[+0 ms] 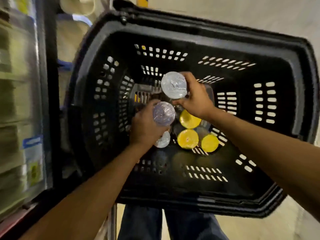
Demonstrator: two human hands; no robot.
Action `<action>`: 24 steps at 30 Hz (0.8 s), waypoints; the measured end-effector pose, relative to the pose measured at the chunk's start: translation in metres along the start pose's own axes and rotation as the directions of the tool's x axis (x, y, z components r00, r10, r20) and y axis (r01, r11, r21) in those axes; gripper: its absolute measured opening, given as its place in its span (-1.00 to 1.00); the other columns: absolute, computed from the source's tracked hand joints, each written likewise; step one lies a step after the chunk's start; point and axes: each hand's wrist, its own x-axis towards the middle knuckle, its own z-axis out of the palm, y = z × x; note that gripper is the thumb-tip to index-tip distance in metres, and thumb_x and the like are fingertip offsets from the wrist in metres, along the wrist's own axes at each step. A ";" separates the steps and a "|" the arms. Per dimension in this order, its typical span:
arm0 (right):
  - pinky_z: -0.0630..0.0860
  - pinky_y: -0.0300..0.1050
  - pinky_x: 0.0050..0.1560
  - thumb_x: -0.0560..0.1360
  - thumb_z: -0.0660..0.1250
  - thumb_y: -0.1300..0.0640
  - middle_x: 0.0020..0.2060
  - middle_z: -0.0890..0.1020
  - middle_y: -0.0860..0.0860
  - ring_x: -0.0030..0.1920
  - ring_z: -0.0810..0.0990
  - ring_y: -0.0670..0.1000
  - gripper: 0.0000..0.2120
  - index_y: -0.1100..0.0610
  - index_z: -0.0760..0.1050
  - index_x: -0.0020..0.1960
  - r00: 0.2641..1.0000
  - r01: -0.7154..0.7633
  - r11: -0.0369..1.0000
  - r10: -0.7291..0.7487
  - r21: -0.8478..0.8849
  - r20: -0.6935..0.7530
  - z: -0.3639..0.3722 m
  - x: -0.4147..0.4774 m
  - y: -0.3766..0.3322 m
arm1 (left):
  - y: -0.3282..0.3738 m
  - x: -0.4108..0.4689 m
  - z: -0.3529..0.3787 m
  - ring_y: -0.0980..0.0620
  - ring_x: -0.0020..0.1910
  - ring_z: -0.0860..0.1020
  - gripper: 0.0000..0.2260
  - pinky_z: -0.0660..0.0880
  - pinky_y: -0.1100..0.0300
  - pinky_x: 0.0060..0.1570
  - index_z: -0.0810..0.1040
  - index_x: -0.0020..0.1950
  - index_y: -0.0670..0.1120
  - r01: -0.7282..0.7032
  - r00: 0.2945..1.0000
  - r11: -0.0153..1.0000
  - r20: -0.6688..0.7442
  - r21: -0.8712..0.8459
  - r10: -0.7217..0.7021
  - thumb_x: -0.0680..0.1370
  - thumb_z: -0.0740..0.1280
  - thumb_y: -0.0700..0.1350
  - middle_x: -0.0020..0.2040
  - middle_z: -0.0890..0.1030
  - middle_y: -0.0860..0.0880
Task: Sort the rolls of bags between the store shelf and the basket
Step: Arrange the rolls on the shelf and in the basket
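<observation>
A black plastic basket (204, 37) fills the view below me. Inside it, my left hand (145, 127) grips a clear-wrapped bluish roll of bags (164, 113), seen end-on. My right hand (195, 99) grips a white roll of bags (174, 84), held upright a little farther back. Three yellow rolls (187, 138) stand on end on the basket floor beneath my right wrist. Another white roll (163, 141) peeks out under my left hand.
The store shelf (17, 104) with blurred packaged goods rises along the left, behind a dark upright post (50, 84). Pale floor (251, 14) lies beyond the basket. My legs in dark trousers (173, 226) stand under the basket's near rim.
</observation>
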 end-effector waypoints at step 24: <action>0.46 -0.02 0.22 0.29 0.39 0.14 0.20 0.48 0.01 0.24 0.47 0.06 -0.29 0.09 0.26 0.41 0.975 -0.071 0.984 0.033 0.164 0.219 0.062 0.047 0.073 | -0.065 0.033 0.054 0.04 0.08 0.53 -0.38 0.46 0.23 -0.02 0.46 0.25 -0.08 -0.007 0.996 1.000 0.091 -0.023 0.009 0.25 0.60 -0.10 0.14 0.58 -0.02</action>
